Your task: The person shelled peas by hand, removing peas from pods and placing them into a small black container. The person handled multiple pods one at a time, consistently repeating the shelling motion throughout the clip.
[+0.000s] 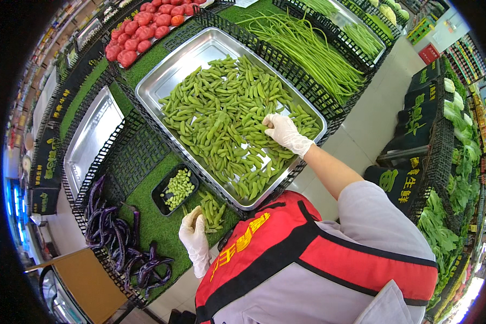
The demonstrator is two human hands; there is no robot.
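Note:
A large stainless steel tray point(178, 60) holds a spread of green soybean pods point(222, 113). My right hand point(284, 133), in a thin white glove, reaches over the pods at the tray's right side; its fingers are curled near several pods, and whether one is pinched cannot be told. Lower left, my gloved left hand point(195, 239) has thumb and fingers drawn together beside a small heap of pods point(213, 211) on green artificial turf; its fingertips partly hide what may be between them. Just above that hand, a black plastic tray point(158, 197) contains shelled green beans point(180, 188).
Purple eggplants point(117, 239) lie at the lower left, below an empty metal tray point(93, 133). Tomatoes point(146, 28) stand beyond the large tray, long beans point(308, 52) to its upper right. Black plastic crate walls point(275, 56) edge the large tray. A cardboard sheet point(89, 283) is bottom left.

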